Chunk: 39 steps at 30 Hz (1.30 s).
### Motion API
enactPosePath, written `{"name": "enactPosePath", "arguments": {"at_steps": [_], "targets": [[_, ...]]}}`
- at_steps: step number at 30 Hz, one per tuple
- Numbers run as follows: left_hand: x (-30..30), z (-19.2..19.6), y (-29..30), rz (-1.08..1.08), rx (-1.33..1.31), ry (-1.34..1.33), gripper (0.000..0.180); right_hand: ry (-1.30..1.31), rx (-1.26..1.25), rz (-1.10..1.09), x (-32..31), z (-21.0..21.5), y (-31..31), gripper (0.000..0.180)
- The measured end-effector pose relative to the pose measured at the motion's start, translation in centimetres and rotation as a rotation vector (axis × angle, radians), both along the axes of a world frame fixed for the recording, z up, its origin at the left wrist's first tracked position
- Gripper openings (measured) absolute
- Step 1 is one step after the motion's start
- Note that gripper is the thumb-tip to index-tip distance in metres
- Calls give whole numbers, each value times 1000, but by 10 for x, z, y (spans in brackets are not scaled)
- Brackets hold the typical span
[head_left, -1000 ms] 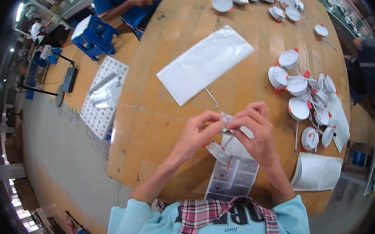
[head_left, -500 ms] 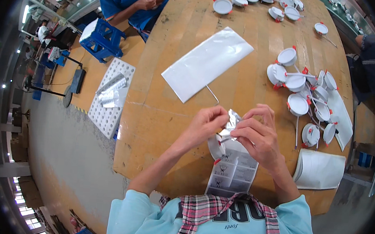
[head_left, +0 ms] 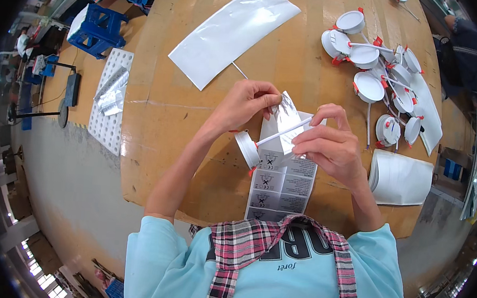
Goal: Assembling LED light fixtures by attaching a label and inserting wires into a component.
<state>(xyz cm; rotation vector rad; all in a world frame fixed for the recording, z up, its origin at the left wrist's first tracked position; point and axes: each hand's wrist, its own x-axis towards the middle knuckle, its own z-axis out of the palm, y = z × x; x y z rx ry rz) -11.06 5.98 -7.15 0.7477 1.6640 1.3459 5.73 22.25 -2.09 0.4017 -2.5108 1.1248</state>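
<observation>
Here, silver foil [head_left: 287, 118] stretches between both hands [head_left: 246, 106].

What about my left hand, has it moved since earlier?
Yes. Judged against the thin rod lying on the table, your left hand has moved forward, closer to the rod.

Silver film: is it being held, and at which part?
The left hand pinches the silver film at its upper end; the right hand appears to hold its lower right edge.
</observation>
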Motion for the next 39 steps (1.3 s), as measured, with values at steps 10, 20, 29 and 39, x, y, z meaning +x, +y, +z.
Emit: {"name": "enactPosePath", "arguments": {"at_steps": [10, 20, 29, 39], "targets": [[2, 21, -19, 352, 193, -29, 28, -14, -150, -79, -15, -13, 3, 22], [52, 32, -37, -244, -31, 568, 19, 17, -305, -95, -21, 3, -11, 16], [40, 34, -43, -311, 254, -842, 20, 102, -352, 24, 3, 31, -5, 11], [51, 31, -29, -58, 184, -725, 27, 138, -612, -459, 27, 60, 39, 20]]}}
